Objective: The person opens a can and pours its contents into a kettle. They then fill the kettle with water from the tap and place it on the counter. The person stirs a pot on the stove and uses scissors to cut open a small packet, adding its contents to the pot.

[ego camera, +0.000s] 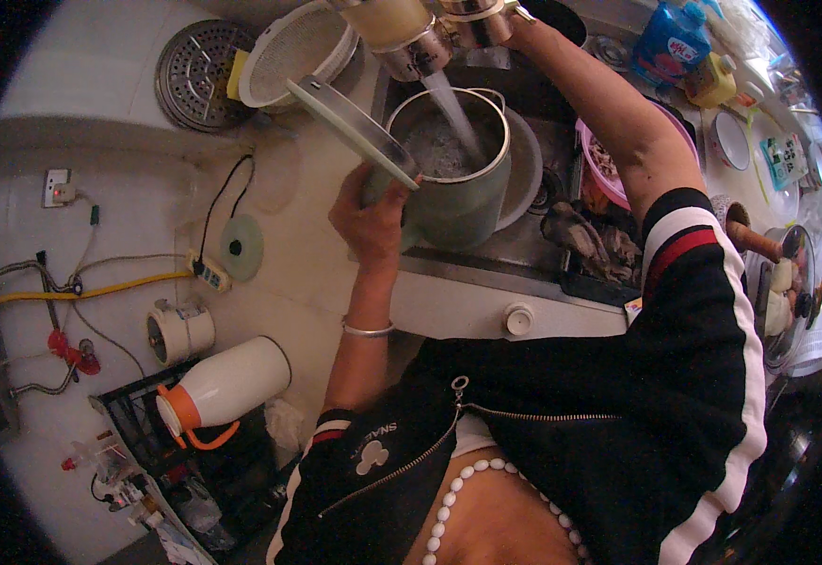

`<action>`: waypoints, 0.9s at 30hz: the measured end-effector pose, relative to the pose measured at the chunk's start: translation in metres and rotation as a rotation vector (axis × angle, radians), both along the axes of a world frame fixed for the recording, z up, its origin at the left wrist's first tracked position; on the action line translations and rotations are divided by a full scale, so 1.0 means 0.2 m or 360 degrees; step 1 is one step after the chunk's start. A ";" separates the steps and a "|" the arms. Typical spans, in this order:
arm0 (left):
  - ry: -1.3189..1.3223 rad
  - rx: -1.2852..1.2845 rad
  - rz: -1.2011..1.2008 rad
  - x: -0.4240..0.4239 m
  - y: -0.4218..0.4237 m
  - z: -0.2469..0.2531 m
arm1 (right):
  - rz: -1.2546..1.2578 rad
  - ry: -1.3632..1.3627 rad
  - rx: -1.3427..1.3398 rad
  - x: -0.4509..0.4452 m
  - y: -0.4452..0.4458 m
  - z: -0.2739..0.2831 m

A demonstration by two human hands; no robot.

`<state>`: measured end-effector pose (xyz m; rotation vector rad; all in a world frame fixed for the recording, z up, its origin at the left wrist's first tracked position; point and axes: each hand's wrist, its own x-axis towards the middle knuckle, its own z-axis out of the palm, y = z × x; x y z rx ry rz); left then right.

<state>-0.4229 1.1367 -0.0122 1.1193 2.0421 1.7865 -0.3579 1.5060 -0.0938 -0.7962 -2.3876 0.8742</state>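
Observation:
My left hand grips a round lid, tilted on edge beside a tall grey-green pot. Whether those fingers also touch the pot's side is hidden. Water streams from a tap filter with a metal collar into the pot, and its surface is bubbling. The pot stands in the sink, against a pale round basin. My right arm stretches to the top edge; my right hand is mostly hidden behind a second metal-collared fitting with a small lever, so its grip is unclear.
A white colander and perforated steamer plate lean at the back left. Right of the sink are a pink basin of food and dark wet items. A thermos jug and power strip are at left.

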 end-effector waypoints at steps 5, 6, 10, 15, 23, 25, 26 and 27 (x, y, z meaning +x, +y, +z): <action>0.0013 -0.0020 0.0036 0.01 -0.01 0.00 | 0.0005 0.0014 0.0000 -0.01 0.00 0.00; 0.0059 -0.0048 0.0053 0.00 -0.01 0.00 | 0.0007 0.0018 0.0001 -0.01 0.00 0.00; 0.0142 -0.0070 0.0080 -0.02 -0.01 -0.04 | 0.0006 0.0025 -0.0001 -0.01 -0.01 0.00; 0.0155 0.0019 0.0080 -0.04 0.00 -0.08 | 0.0005 0.0035 -0.0010 -0.02 -0.03 0.00; 0.0156 0.0002 0.0079 -0.04 0.00 -0.06 | 0.0003 0.0051 -0.0011 -0.03 -0.03 -0.01; 0.0146 0.0005 0.0091 -0.04 -0.01 -0.07 | 0.0009 0.0054 -0.0011 -0.02 -0.03 -0.01; 0.0115 -0.0012 0.0075 -0.04 -0.01 -0.06 | 0.0009 0.0055 -0.0010 -0.02 -0.04 -0.01; 0.0084 -0.0027 0.0057 -0.03 -0.02 -0.03 | 0.0019 0.0061 0.0002 -0.01 -0.05 -0.02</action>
